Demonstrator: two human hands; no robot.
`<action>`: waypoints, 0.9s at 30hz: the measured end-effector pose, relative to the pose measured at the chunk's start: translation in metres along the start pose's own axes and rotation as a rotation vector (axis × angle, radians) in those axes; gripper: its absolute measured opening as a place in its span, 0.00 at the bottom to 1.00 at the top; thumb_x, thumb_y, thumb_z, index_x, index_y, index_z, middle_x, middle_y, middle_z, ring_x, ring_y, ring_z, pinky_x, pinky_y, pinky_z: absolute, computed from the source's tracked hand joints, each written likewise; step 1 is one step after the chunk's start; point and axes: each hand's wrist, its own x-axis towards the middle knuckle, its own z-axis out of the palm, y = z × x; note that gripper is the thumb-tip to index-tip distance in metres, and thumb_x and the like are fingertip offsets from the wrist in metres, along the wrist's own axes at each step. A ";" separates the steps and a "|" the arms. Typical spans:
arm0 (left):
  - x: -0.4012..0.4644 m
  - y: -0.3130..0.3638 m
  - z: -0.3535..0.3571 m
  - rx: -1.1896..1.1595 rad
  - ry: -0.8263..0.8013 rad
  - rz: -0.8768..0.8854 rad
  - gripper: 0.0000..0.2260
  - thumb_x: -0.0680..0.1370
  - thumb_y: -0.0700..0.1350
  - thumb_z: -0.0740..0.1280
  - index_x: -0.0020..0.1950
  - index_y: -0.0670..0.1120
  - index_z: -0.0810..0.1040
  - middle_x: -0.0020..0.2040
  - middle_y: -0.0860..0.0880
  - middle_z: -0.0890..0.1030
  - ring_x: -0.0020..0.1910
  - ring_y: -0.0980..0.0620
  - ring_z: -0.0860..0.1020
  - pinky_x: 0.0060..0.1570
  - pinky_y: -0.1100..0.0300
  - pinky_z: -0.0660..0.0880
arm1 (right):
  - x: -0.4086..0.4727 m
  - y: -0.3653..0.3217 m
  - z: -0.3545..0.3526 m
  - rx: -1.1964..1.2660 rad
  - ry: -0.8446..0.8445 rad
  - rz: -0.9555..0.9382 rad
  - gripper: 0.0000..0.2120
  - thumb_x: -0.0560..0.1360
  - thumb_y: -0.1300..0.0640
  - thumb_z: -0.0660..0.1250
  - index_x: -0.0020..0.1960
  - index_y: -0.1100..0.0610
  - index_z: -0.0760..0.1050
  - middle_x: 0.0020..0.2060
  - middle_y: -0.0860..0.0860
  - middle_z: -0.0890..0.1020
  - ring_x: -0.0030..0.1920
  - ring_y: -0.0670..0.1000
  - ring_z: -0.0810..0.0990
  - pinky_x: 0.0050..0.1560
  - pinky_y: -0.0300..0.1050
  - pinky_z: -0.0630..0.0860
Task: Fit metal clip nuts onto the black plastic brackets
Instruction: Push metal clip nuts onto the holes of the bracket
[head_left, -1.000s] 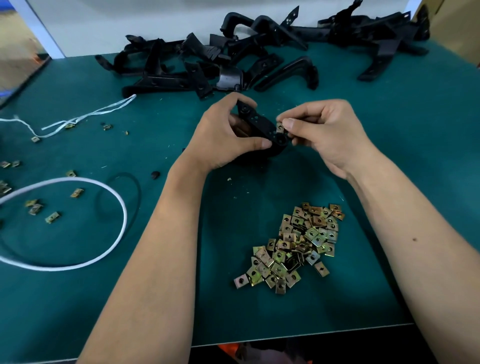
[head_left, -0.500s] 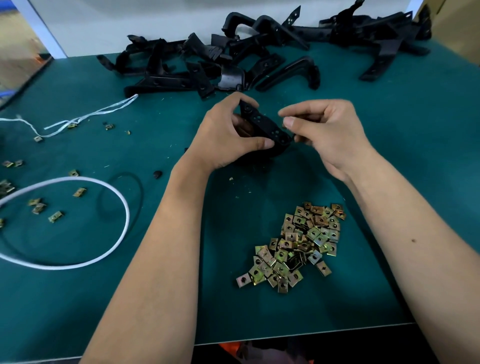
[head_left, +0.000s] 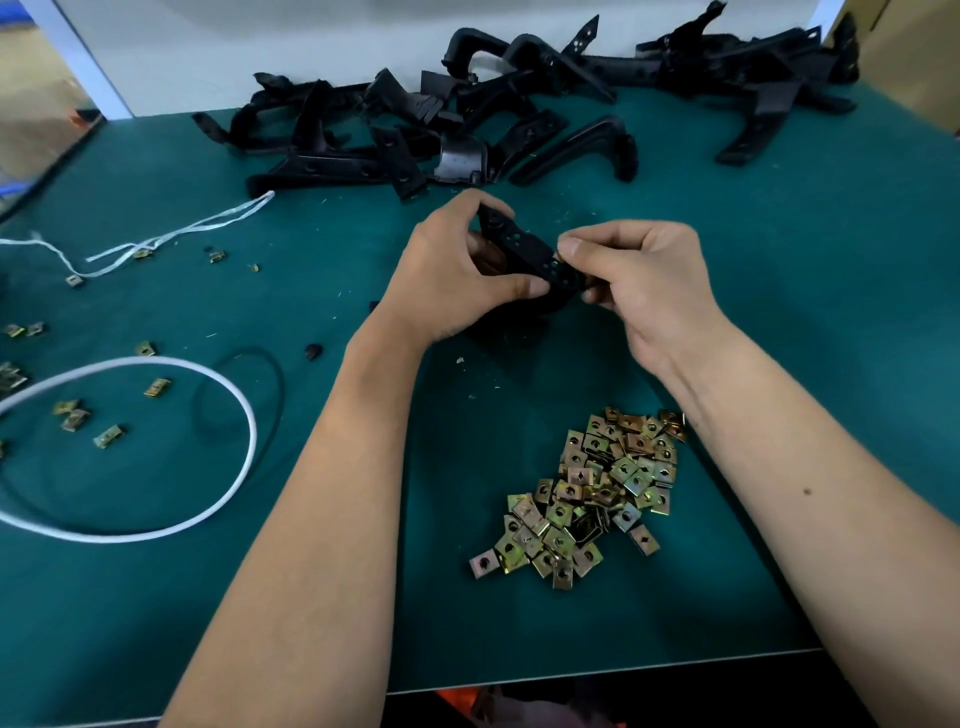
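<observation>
I hold one black plastic bracket (head_left: 524, 249) above the green table's middle. My left hand (head_left: 452, 275) grips its left part, thumb pressed along the front. My right hand (head_left: 644, 280) pinches the bracket's right end between index finger and thumb, other fingers curled. Small holes show along the bracket's top face. No clip nut shows at the fingertips; anything under them is hidden. A pile of brass-coloured metal clip nuts (head_left: 587, 499) lies on the table between my forearms, nearer to me.
Several black brackets (head_left: 415, 135) lie heaped along the table's back edge. On the left are a white cord loop (head_left: 234, 405), a thin black ring (head_left: 278, 384), white string (head_left: 182, 234) and loose clip nuts (head_left: 109, 436). The table's front edge (head_left: 623, 670) runs below the pile.
One second ago a clip nut showed at the bracket's right end under my right fingertips; now it is out of sight. My right fingers have closed in on that end.
</observation>
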 end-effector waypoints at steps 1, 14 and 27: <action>0.001 0.000 0.001 0.002 0.007 -0.004 0.29 0.65 0.50 0.84 0.61 0.51 0.76 0.41 0.52 0.86 0.41 0.58 0.84 0.47 0.60 0.80 | 0.000 0.001 0.001 -0.008 0.014 -0.011 0.02 0.72 0.63 0.78 0.42 0.57 0.86 0.35 0.51 0.86 0.35 0.47 0.80 0.32 0.39 0.73; 0.006 -0.006 0.007 -0.015 0.072 -0.058 0.30 0.66 0.48 0.84 0.64 0.49 0.75 0.42 0.54 0.86 0.39 0.63 0.83 0.40 0.70 0.76 | -0.009 0.001 0.001 -0.010 -0.064 0.034 0.12 0.82 0.55 0.66 0.44 0.53 0.86 0.48 0.50 0.88 0.52 0.50 0.84 0.46 0.47 0.75; 0.007 -0.023 -0.027 0.137 0.370 -0.162 0.34 0.64 0.55 0.83 0.66 0.50 0.75 0.39 0.59 0.80 0.38 0.69 0.78 0.37 0.79 0.69 | -0.048 -0.040 0.009 -0.606 -0.868 -0.452 0.06 0.71 0.53 0.80 0.47 0.51 0.85 0.43 0.44 0.85 0.48 0.47 0.83 0.55 0.47 0.78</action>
